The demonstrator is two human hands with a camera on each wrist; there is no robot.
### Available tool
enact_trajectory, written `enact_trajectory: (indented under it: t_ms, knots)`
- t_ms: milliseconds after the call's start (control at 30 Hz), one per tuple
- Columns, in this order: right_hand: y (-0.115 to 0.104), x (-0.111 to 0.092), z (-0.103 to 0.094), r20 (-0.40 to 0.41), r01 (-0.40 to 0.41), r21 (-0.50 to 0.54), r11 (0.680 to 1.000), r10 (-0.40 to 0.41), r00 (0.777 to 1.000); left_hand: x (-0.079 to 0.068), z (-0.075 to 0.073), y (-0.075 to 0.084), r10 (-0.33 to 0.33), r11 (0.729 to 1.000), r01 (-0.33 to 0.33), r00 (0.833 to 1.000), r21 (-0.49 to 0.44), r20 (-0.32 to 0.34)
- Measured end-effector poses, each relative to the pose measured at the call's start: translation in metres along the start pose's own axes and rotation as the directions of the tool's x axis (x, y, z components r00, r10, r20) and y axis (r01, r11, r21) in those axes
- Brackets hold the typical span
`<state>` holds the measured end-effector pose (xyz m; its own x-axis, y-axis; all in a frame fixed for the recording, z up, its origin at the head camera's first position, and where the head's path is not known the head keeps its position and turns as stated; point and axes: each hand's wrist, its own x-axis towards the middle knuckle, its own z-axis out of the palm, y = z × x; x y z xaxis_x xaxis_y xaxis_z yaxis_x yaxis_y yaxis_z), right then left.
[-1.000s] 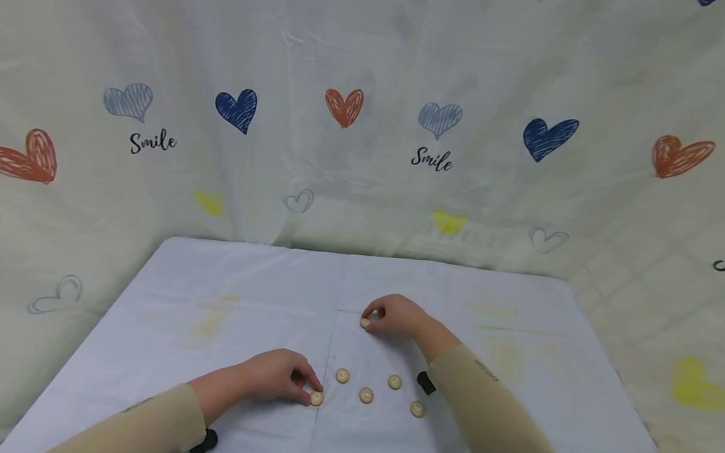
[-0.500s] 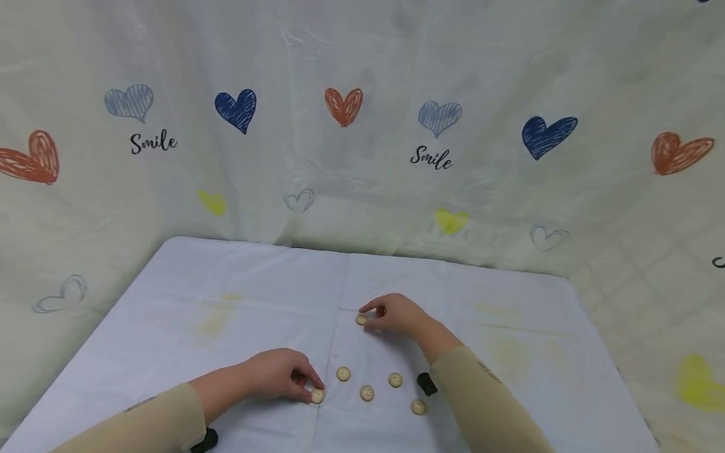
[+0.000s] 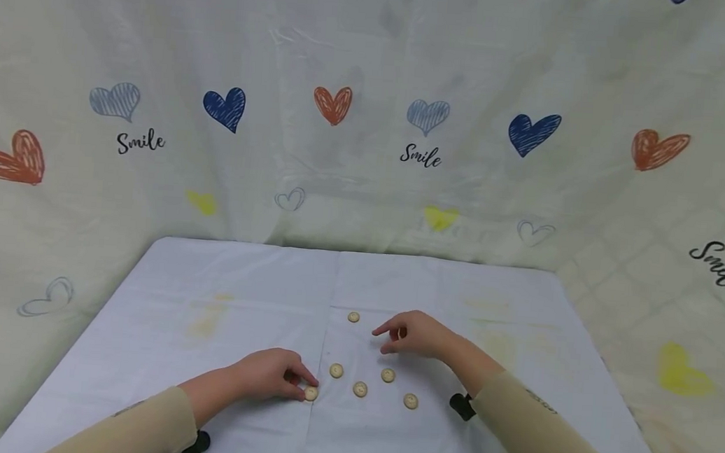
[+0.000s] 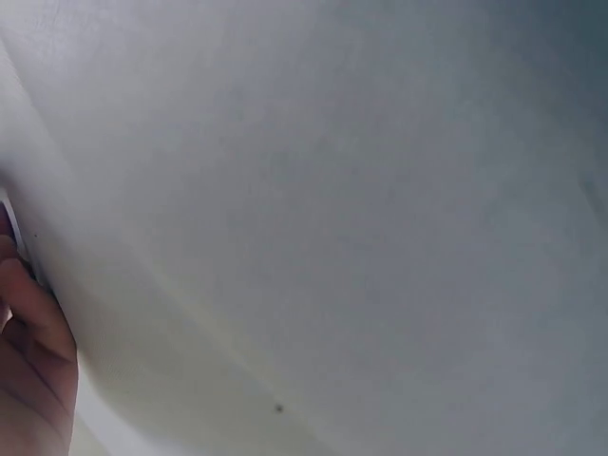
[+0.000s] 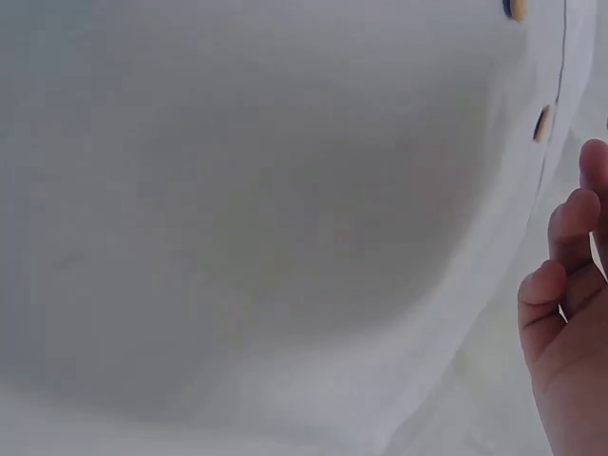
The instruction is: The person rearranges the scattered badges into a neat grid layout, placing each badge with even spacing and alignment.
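In the head view my left hand [image 3: 266, 374] pinches a round wooden button [image 3: 311, 393] between thumb and forefinger, low against the table. My right hand [image 3: 418, 334] hovers with loosely bent fingers and nothing between them. Left of its fingertips, apart from them, lies another button [image 3: 353, 317]. Between the hands are more buttons, such as one near the left hand [image 3: 336, 371] and one lower right [image 3: 410, 400]. The left wrist view shows part of the left hand [image 4: 33, 356] at its edge; the button is not clear there. The right wrist view shows the right hand's curved fingers [image 5: 543, 285].
A white cloth [image 3: 158, 352] with faint yellow marks and fold lines covers the table. Behind and beside it hangs a pale curtain [image 3: 366, 177] printed with hearts and "Smile". A dark band piece [image 3: 462, 406] shows under the right wrist.
My right hand has let go of the far button and drawn back to the right. The button stays on the cloth. My left hand keeps its pinch; the view has shifted slightly.
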<state>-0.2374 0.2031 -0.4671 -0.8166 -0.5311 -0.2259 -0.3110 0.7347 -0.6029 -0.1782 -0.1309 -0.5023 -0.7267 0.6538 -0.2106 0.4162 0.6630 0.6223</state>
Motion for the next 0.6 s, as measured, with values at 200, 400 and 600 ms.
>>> enact_trajectory:
  t_ms: [200, 400, 600]
  knots:
    - [0.009, -0.040, -0.004, 0.020, 0.058, -0.009, 0.998, -0.058, 0.998, -0.001, 0.001, 0.002, -0.035, 0.999, 0.035, 0.999, 0.026, -0.011]
    - [0.019, -0.071, -0.005, 0.018, 0.089, -0.010, 0.996, -0.089, 0.996, -0.003, 0.002, 0.007, -0.055, 0.998, 0.055, 0.998, -0.001, -0.013]
    - [0.026, -0.082, 0.001, 0.025, 0.095, -0.003, 0.995, -0.095, 0.995, -0.002, 0.003, 0.004, -0.053, 0.998, 0.052, 0.999, -0.031, -0.014]
